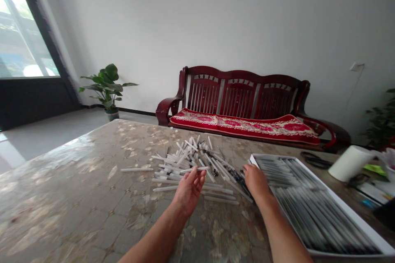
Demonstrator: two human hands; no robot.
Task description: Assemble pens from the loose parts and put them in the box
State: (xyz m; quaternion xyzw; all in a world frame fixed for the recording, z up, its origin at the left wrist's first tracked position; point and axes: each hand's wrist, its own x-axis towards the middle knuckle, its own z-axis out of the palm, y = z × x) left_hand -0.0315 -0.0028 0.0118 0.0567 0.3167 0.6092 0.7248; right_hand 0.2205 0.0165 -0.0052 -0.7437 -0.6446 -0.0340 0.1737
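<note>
Bare forearms (pixel 156 232) reach out, hands apart. Left hand (pixel 189 192) pinches a white tube (pixel 203 168) mid-length, probably for balance; can't tell if the right hand (pixel 255 178) grips anything.

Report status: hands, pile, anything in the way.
Left hand gripping a white tube. Right hand near dark sticks, grip unclear. Loose pile on table. White box beside right hand; nothing seems blocked.

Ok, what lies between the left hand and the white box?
In the head view, between the left hand and the box lie loose pens, light and dark, then the right hand.
</note>
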